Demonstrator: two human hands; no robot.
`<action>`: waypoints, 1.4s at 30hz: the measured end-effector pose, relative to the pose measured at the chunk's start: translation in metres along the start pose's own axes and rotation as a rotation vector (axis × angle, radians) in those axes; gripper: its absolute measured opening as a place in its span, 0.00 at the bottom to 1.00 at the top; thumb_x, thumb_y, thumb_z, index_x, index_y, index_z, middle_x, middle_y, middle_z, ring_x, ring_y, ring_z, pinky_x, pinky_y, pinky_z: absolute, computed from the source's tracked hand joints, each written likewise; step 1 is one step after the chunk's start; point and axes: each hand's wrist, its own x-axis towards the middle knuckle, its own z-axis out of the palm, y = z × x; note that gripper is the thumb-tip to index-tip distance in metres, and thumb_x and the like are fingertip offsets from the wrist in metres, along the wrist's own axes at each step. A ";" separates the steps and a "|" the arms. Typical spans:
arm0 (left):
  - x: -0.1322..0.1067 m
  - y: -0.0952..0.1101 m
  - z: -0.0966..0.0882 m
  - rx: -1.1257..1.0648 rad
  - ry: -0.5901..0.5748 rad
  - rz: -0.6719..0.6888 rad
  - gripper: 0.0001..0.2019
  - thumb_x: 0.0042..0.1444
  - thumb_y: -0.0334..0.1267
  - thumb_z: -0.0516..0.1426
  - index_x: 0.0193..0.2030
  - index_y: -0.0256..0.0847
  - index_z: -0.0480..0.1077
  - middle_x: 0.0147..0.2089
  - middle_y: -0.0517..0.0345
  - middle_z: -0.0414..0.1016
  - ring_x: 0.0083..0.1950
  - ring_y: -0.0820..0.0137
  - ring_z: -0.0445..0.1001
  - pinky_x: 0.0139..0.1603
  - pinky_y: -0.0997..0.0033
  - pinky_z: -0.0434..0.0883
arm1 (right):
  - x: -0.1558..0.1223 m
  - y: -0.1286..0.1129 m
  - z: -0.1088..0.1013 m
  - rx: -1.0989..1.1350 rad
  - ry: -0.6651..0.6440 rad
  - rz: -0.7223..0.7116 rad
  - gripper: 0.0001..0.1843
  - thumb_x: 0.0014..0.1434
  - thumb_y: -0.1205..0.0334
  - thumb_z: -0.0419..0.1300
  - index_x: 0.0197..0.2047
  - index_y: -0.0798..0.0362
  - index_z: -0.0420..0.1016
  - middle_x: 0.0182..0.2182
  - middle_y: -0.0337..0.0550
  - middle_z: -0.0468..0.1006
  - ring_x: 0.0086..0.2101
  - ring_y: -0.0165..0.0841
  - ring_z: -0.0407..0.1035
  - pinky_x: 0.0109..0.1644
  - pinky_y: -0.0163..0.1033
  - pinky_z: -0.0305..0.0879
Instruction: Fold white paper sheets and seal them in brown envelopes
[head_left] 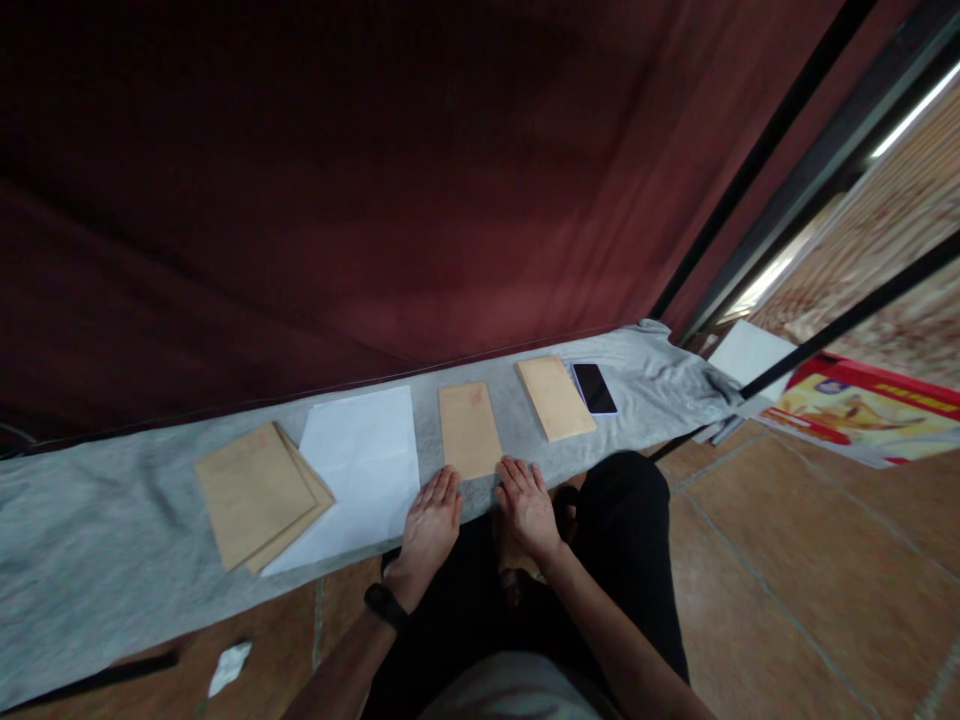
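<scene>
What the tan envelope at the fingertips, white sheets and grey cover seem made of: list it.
Tan envelope: probably matt kraft paper, judging by its dull tan colour and crisp edges.
White sheets: likely matt paper, lying thin and flat.
Grey cover: seemingly soft fabric, perhaps plush; it looks mottled and wrinkles at the right end.

Dim overall. Dark-red cloth curtain (420, 200), beyond the fingers (441, 485), falls to near-black at far left. Brightest: narrow white strip of light (919, 109), far right of the fingers. White paper sheets (360, 460), just left, read pale, bluish. Red-and-yellow printed flat box (862, 412), right of the fingers, edge-stretched, print soft; brown streaked surface (892, 225) beyond it blurred.
</scene>
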 end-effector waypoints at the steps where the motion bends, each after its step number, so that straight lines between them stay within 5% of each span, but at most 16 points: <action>1: 0.000 0.001 0.001 0.008 0.006 -0.015 0.23 0.69 0.39 0.44 0.64 0.32 0.68 0.64 0.41 0.71 0.65 0.56 0.71 0.63 0.54 0.70 | 0.002 -0.002 0.001 -0.002 0.004 0.009 0.24 0.72 0.59 0.48 0.67 0.55 0.65 0.65 0.50 0.68 0.66 0.41 0.59 0.72 0.55 0.48; 10: 0.007 0.002 0.000 -0.005 0.036 0.019 0.24 0.70 0.42 0.43 0.67 0.35 0.64 0.65 0.42 0.70 0.67 0.56 0.69 0.65 0.51 0.68 | 0.033 -0.020 0.023 0.027 -0.095 -0.126 0.24 0.72 0.56 0.49 0.68 0.51 0.64 0.65 0.48 0.67 0.66 0.37 0.59 0.71 0.49 0.51; 16: 0.005 0.003 -0.003 0.023 -0.046 0.176 0.25 0.69 0.40 0.45 0.71 0.42 0.58 0.72 0.52 0.60 0.74 0.58 0.57 0.73 0.45 0.55 | 0.060 0.006 0.024 0.053 -0.125 -0.197 0.24 0.73 0.56 0.46 0.68 0.50 0.64 0.66 0.45 0.67 0.65 0.34 0.60 0.70 0.46 0.55; 25: 0.004 0.005 -0.003 0.053 -0.063 0.183 0.27 0.68 0.45 0.49 0.72 0.44 0.56 0.74 0.53 0.57 0.75 0.58 0.54 0.73 0.46 0.55 | 0.128 0.053 0.042 -0.067 -0.151 -0.180 0.26 0.72 0.57 0.46 0.71 0.54 0.60 0.68 0.49 0.62 0.67 0.39 0.57 0.71 0.51 0.51; 34: 0.002 0.002 -0.005 0.100 -0.088 0.231 0.35 0.64 0.52 0.54 0.74 0.42 0.52 0.75 0.50 0.52 0.75 0.54 0.52 0.72 0.46 0.55 | 0.181 0.065 0.060 -0.125 -0.162 -0.215 0.29 0.73 0.53 0.44 0.72 0.54 0.56 0.71 0.47 0.56 0.69 0.39 0.53 0.73 0.52 0.46; 42: 0.004 0.005 -0.014 0.113 -0.113 0.215 0.38 0.61 0.49 0.56 0.75 0.41 0.50 0.76 0.51 0.51 0.75 0.54 0.52 0.72 0.48 0.54 | 0.210 0.061 0.064 -0.139 -0.288 -0.344 0.32 0.73 0.49 0.42 0.74 0.54 0.51 0.72 0.49 0.52 0.70 0.41 0.48 0.74 0.55 0.38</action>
